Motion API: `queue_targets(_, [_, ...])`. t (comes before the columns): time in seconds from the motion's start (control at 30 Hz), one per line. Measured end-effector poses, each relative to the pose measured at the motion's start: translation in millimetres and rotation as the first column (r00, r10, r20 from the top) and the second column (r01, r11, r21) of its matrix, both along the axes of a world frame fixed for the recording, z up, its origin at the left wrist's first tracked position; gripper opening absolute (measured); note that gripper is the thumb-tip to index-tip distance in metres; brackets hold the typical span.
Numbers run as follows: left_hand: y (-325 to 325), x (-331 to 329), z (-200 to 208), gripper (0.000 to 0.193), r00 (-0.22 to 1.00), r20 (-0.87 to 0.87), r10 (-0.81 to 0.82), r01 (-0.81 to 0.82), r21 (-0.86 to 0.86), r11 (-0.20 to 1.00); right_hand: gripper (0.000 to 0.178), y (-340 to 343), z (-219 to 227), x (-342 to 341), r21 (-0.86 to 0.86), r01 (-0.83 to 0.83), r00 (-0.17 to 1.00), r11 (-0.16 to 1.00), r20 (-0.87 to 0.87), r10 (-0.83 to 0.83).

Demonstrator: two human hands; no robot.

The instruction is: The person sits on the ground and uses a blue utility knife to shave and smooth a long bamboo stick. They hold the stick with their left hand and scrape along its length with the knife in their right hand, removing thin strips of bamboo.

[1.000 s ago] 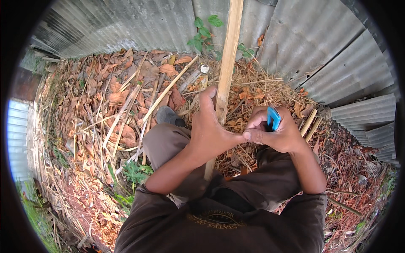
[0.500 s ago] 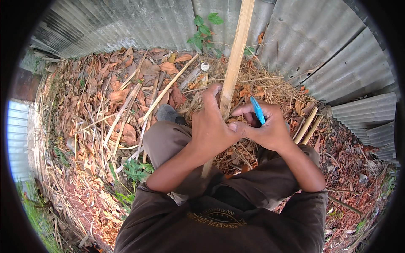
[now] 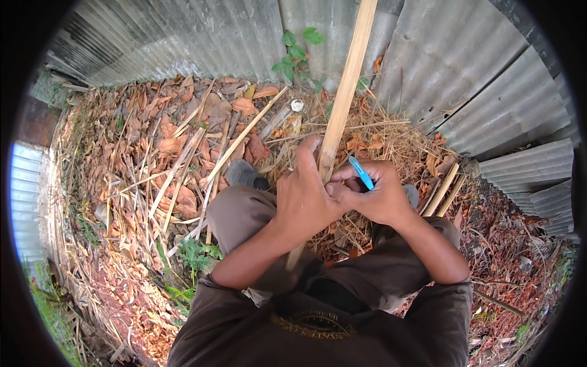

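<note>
A long pale strip of wood or bamboo (image 3: 346, 92) rises between my legs and leans away toward the metal sheets. My left hand (image 3: 307, 192) is closed around its lower part, with one finger along its left edge. From the right, my right hand (image 3: 379, 194) meets the strip, its thumb beside the left hand's thumb. A slim light-blue tool (image 3: 361, 174) sticks up out of the right hand's grip; most of it is hidden, so its kind does not show. Below the hands, the strip's lower end (image 3: 296, 254) shows above my lap.
Corrugated metal sheets (image 3: 183, 37) wall off the far side and right. Dry leaves (image 3: 177, 147) and thin loose sticks (image 3: 247, 131) cover the ground at left. Two cut pieces (image 3: 441, 189) lie beside my right knee. A small green plant (image 3: 293, 54) grows against the metal.
The blue tool has shifted slightly left and down, now tilting more to the left. My right hand has drawn closer to the strip, while the left hand keeps its hold.
</note>
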State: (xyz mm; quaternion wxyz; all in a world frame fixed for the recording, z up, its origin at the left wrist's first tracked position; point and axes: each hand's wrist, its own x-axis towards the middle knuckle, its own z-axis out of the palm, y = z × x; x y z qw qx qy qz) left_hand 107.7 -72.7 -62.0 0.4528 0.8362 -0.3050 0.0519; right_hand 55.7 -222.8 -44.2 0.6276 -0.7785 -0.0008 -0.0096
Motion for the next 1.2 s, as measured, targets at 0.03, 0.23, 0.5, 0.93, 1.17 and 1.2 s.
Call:
queue_targets(0.03, [0, 1, -1, 0.078, 1.0, 0.009, 0.001, -0.001, 0.002, 1.0, 0.017, 0, 0, 1, -0.005, -0.002, 1.0, 1.0, 0.007, 0.002])
queue_targets(0.23, [0, 0, 2, 0.084, 1.0, 0.003, -0.017, 0.017, 0.006, 1.0, 0.009, 0, -10, 3, 0.098, 0.023, 0.999, 0.995, -0.032, -0.02])
queue_targets(0.5, [2, 0, 4, 0.091, 0.992, -0.105, -0.062, 0.065, 0.024, 0.998, 0.006, -1, -11, 5, 0.121, 0.043, 0.995, 0.992, -0.097, -0.031])
queue_targets(0.93, [0, -1, 3, 0.091, 0.997, -0.06, -0.04, 0.044, 0.06, 0.997, 0.009, -4, -8, 6, 0.131, -0.009, 0.986, 0.991, -0.166, 0.031])
queue_targets(1.17, [0, -3, 3, 0.093, 0.991, -0.127, -0.038, 0.049, 0.083, 0.995, 0.006, -4, -12, 5, 0.166, 0.028, 0.982, 0.986, -0.19, 0.004])
queue_targets(1.2, [0, -3, 3, 0.093, 0.992, -0.12, -0.036, 0.047, 0.091, 0.995, 0.005, -3, -10, 5, 0.159, 0.038, 0.98, 0.987, -0.198, -0.006])
